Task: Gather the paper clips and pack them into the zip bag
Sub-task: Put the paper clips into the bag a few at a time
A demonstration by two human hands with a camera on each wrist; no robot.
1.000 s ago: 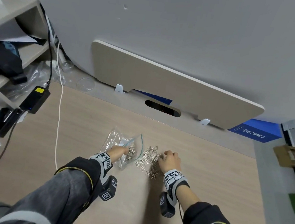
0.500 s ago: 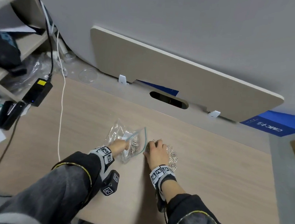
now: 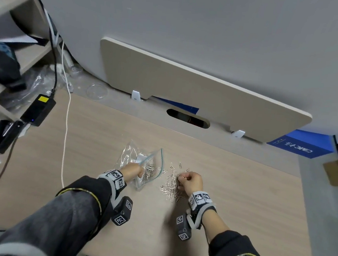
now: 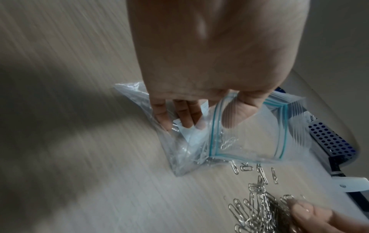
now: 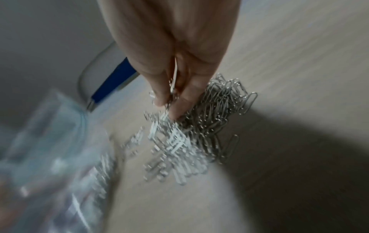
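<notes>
Paper clips (image 3: 149, 172) inside held-open zip bag (image 3: 140, 162)

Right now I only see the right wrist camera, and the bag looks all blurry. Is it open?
Observer: Yes. In the left wrist view the left hand holds the zip bag by its rim, with the mouth gaping toward the pile.
Operator: Are any inside?
Observer: Yes, the head view shows some paper clips inside the bag.
Operator: Is other stuff nearby?
Observer: Only the head view shows it: a black power adapter lies at the left edge of the table, well away from the bag.
</notes>
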